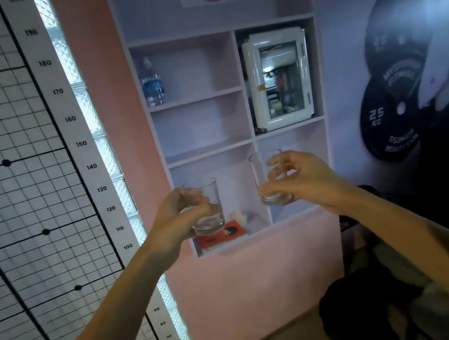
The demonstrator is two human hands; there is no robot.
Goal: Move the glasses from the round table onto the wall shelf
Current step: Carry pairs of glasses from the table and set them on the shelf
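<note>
I hold two clear tumblers up in front of the wall shelf (208,150). My left hand (179,216) grips one glass (210,216) around its side, level with the lowest left compartment. My right hand (298,180) pinches the other glass (262,175) with curled fingers, in front of the lowest right compartment. Both glasses are upright and in the air, apart from the shelf boards. The round table is out of view.
A water bottle (152,85) stands in the top left compartment, a small white glass-door cabinet (279,78) fills the upper right one. A red book (222,236) and a white object lie in the bottom left compartment. A height chart (71,119) is at left, dark bags (366,309) sit on the floor at right.
</note>
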